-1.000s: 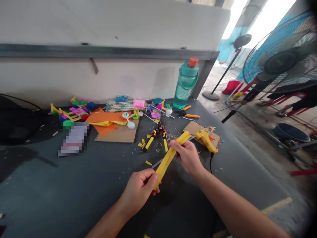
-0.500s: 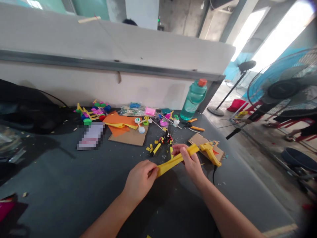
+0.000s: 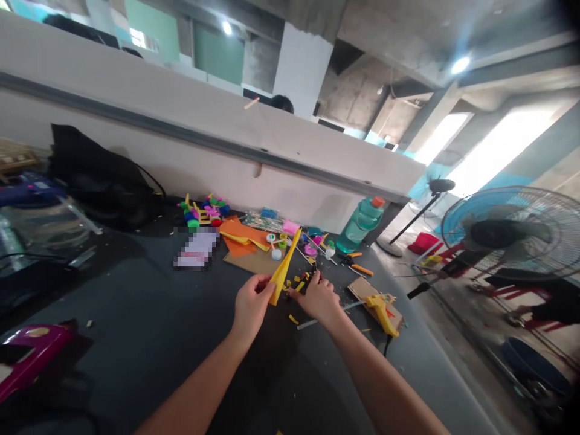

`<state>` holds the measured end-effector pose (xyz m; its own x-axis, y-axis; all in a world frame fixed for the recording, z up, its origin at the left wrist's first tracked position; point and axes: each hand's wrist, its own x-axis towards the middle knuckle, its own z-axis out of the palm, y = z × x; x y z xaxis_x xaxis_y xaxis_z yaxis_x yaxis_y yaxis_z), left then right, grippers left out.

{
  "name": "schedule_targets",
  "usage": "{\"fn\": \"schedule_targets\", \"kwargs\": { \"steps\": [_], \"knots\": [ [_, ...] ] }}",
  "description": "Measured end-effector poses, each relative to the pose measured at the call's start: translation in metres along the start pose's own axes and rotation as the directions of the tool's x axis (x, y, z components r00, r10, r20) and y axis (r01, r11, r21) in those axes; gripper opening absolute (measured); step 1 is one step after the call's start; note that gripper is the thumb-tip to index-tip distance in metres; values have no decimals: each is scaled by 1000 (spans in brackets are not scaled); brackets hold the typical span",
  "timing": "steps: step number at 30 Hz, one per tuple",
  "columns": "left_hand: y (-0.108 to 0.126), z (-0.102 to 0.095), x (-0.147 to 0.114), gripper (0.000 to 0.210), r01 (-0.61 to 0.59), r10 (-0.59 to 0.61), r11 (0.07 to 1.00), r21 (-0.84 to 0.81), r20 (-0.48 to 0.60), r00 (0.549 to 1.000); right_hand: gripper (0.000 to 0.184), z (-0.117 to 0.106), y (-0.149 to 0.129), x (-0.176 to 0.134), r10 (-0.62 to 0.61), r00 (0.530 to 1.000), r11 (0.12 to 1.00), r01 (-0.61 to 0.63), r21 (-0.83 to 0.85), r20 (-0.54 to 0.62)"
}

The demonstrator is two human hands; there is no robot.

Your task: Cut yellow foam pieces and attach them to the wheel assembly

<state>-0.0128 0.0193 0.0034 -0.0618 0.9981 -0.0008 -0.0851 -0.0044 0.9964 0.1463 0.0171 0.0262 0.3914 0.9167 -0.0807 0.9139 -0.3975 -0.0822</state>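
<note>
"What's in the left grip [image 3: 252,300]?"

"The yellow strip [image 3: 284,272]. It's pinched near its lower end and slants up over the tabletop [image 3: 172,338], with the far end pointing away from the person."

"And the right grip [image 3: 319,296]?"

"Down at the pliers [image 3: 301,286]. It covers much of them, so I can't tell whether it's clasping them or only touching."

"What's around it?"

"Yellow scraps [image 3: 293,319] close by, and the glue gun [image 3: 384,314] to the right, partly over some cardboard [image 3: 357,288]. The bottle [image 3: 361,226] stands farther back."
</note>
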Motion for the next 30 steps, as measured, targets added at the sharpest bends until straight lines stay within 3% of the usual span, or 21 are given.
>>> {"fn": "schedule_targets", "kwargs": {
  "steps": [3,7,10,13,15,18,21,24,25,27,28,30],
  "knots": [
    [2,-6,2,26,-41,42,998,48,-26,999,113,6,-7,6,74,994,997,-74,-8,76],
    [5,-10,3,22,-56,62,994,91,-66,996,109,10,-1,12,104,983,995,-104,-12,152],
    [4,-11,4,22,-82,92,991,107,-97,991,105,12,1,13,115,979,993,-114,-13,167],
    [1,-12,6,23,-86,102,989,118,-132,986,104,10,-2,12,134,979,982,-152,110,155],
    [2,-12,6,23,-83,91,994,69,-131,987,97,4,-1,13,146,976,955,-183,236,164],
    [5,-10,5,21,-13,8,998,-57,-80,997,64,-12,10,10,95,966,884,-192,425,238],
    [9,-8,3,19,76,-78,992,-103,-17,997,35,-29,32,1,-67,945,738,-168,654,319],
    [13,-9,2,21,49,-48,998,-32,11,999,35,-38,51,-16,-187,930,551,-169,817,318],
    [15,-9,1,22,31,-31,999,13,17,999,37,-38,54,-22,-245,917,439,-183,879,314],
    [18,-10,-2,23,-4,1,993,117,27,1000,38,-32,55,-36,-407,864,80,-290,954,297],
    [19,-10,-4,23,-26,20,984,176,31,999,36,-28,52,-42,-461,842,-52,-342,938,281],
    [21,-8,-7,23,-74,62,951,299,49,997,34,-20,45,-53,-510,832,-214,-368,905,218]
  ]
}}
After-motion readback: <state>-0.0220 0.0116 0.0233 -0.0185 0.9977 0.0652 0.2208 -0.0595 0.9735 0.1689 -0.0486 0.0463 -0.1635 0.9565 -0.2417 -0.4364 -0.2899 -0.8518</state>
